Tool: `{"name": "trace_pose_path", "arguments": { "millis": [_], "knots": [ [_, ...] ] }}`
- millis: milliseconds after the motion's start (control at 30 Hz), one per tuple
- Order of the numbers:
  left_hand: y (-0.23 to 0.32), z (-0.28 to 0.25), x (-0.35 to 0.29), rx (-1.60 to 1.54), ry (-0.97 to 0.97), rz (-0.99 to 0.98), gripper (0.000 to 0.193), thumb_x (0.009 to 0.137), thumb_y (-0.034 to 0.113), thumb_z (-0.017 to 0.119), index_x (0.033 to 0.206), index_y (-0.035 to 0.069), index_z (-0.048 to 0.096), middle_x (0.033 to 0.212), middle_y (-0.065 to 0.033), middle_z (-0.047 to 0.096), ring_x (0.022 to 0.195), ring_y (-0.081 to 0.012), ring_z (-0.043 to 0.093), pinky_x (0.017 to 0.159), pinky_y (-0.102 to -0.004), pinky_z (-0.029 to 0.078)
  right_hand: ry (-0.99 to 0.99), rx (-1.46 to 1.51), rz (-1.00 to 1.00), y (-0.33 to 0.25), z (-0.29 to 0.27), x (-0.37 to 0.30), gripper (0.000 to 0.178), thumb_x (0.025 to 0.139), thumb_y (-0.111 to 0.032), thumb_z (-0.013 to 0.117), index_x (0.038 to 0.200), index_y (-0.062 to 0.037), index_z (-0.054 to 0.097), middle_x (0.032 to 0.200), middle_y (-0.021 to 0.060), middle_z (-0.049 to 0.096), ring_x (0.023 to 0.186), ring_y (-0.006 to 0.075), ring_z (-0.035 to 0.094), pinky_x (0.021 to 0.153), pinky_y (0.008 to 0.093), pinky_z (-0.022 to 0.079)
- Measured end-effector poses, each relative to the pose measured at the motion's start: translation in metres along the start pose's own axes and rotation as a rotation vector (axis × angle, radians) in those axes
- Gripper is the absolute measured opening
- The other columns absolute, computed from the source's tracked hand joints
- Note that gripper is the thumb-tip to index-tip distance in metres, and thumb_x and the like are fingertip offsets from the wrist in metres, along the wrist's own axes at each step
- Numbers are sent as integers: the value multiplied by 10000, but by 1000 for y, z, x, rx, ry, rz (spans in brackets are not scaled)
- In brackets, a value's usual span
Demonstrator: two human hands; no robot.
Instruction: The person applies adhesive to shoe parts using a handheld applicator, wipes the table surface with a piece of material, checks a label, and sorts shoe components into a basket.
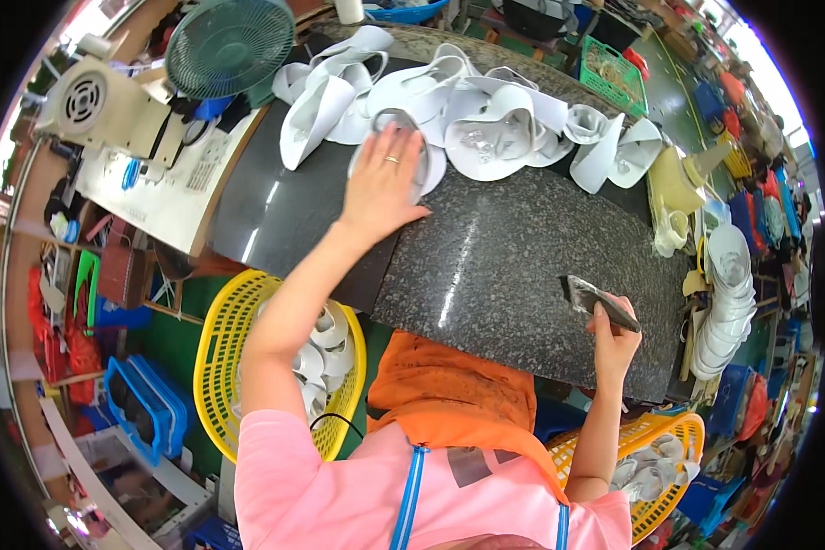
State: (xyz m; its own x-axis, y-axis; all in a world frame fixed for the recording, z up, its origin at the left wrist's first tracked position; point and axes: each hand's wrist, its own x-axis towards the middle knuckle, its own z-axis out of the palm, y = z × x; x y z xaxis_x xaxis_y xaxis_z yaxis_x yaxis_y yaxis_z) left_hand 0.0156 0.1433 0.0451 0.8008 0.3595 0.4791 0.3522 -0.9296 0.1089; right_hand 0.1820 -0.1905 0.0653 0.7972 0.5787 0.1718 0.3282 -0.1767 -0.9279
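Across the far side of the dark speckled stone worktop [513, 243] lies a row of curved white pieces [490, 137], which look like shoe uppers. My left hand [387, 179] is stretched out over one white piece [429, 174] in that row, fingers extended and palm down. The hand covers part of that piece, so how firmly it touches cannot be seen. At the right of the worktop, my right hand [617, 337] grips a flat, dark brush-like tool [605, 305] with a whitish, crusted end. The end of the tool is just above or on the stone; I cannot tell which.
Yellow baskets of white pieces stand below left [213, 367] and right [692, 440]. A sewing machine [110, 110] and green fan [229, 48] are at far left. A yellowish container [678, 183] and a stack of white pieces [726, 316] flank the right edge.
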Motion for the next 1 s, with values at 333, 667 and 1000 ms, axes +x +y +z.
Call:
{"name": "trace_pose_path", "arguments": {
  "millis": [333, 667, 1000],
  "knots": [
    [-25, -33, -47, -2, -130, -41, 434, 693, -11, 597, 1116, 38, 519, 1242, -146, 486, 1073, -359, 487, 903, -397, 407, 576, -631, 23, 67, -124, 134, 351, 805, -341, 615, 762, 7, 622, 609, 129, 616, 591, 300, 608, 577, 388, 446],
    [76, -59, 12, 6, 319, 254, 297, 757, -37, 580, 1038, 39, 639, 1002, -130, 632, 908, -300, 624, 755, -363, 509, 232, -882, -6, 113, -168, 220, 249, 787, -254, 630, 865, -20, 659, 830, 191, 637, 786, 350, 615, 689, 426, 461],
    [124, 47, -23, -218, 19, 444, 279, 709, 66, 562, 979, 9, 603, 978, -115, 554, 936, -263, 588, 725, -346, 515, 465, -747, -53, 82, -138, 155, 293, 813, -83, 545, 1100, -25, 569, 830, 128, 627, 622, 230, 605, 514, 321, 474]
  ]
}}
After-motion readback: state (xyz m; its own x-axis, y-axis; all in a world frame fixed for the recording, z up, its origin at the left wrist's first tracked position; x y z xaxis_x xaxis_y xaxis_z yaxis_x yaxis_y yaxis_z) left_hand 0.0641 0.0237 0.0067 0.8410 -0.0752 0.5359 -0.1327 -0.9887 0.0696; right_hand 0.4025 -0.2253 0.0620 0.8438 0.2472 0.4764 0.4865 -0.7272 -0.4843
